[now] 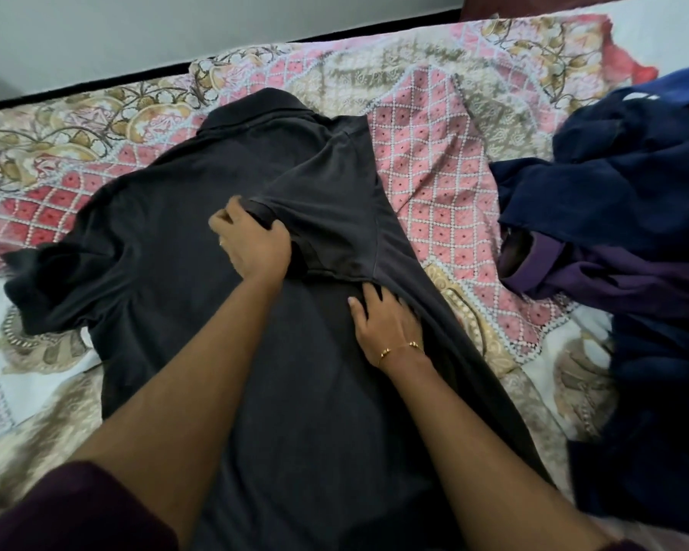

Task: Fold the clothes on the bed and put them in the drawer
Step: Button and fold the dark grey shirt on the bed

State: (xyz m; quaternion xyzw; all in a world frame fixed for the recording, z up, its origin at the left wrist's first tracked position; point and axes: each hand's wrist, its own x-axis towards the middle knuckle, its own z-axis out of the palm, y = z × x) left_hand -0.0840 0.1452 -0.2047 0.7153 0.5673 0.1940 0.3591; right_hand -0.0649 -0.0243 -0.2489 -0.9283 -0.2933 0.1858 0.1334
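We see a dark grey polo shirt (176, 240) lying on the patterned bedspread (434, 161), no label readable. Our left hand (255, 244) pinches its folded-in sleeve (331, 216); our right hand (386, 324) presses flat beside a navy and purple clothes pile (633, 232).

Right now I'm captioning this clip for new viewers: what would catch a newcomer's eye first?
The dark grey collared polo shirt spread flat mid-bed, its right sleeve folded inward. The left hand grips that sleeve's cuff while the right hand presses flat on the fold. A heap of navy and purple clothes lies at right on the pink patterned bedspread.
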